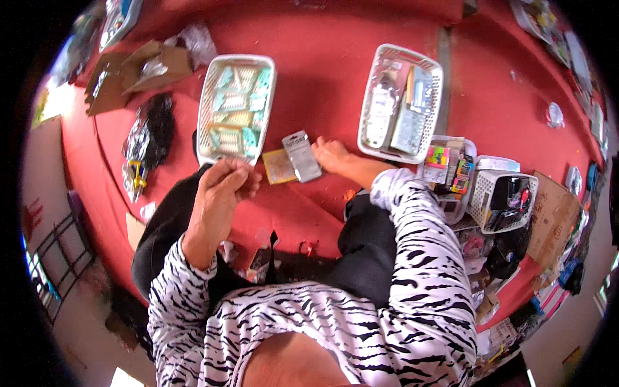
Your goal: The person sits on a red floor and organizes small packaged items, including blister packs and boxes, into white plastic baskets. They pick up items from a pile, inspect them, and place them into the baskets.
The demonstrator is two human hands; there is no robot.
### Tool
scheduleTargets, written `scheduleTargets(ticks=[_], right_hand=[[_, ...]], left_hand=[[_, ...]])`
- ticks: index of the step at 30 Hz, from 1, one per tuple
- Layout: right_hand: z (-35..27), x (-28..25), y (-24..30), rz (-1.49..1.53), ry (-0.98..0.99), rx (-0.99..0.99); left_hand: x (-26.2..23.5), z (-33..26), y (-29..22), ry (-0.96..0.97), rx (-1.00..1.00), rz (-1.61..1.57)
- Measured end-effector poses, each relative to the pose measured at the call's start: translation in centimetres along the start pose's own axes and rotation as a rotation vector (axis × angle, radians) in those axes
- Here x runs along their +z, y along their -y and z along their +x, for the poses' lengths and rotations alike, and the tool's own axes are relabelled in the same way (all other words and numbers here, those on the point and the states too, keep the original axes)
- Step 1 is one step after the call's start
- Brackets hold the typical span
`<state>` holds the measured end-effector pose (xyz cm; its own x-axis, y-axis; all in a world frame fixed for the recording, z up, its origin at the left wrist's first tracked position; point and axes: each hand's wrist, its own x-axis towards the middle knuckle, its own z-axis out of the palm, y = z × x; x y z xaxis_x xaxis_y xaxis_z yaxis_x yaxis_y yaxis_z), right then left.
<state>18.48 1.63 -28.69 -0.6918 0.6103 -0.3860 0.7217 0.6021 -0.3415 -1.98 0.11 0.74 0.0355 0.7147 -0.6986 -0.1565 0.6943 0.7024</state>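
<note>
My left hand grips the near edge of a white plastic basket and holds it lifted and tilted over the red cloth; the basket holds several pale green and yellow packets. My right hand reaches forward and rests on the red cloth, fingertips touching a silver foil packet that lies beside a small yellow packet. Both sleeves are black-and-white striped.
A second white basket with long packets stands ahead on the right. Further right are a tray of bright small items and a white crate. Torn cardboard and a black bundle lie at left.
</note>
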Motion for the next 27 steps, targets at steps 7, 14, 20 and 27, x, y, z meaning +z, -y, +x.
scheduleTargets(ticks=[7, 14, 20, 27], right_hand=[[-0.8, -1.0, -0.3, 0.171, 0.128, 0.079], [-6.7, -7.0, -3.4, 0.987, -0.173, 0.169], [-15.3, -9.2, -9.5, 1.353, -0.514, 0.551], [-19.6, -7.8, -12.4, 1.171, -0.613, 0.696]], left_hand=[[0.2, 0.1, 0.5, 0.005, -0.032, 0.006], [0.5, 0.0, 1.0, 0.041, -0.076, 0.013], [1.2, 0.1, 1.6, 0.087, -0.095, 0.075], [2.0, 0.5, 1.9, 0.099, -0.117, 0.112]])
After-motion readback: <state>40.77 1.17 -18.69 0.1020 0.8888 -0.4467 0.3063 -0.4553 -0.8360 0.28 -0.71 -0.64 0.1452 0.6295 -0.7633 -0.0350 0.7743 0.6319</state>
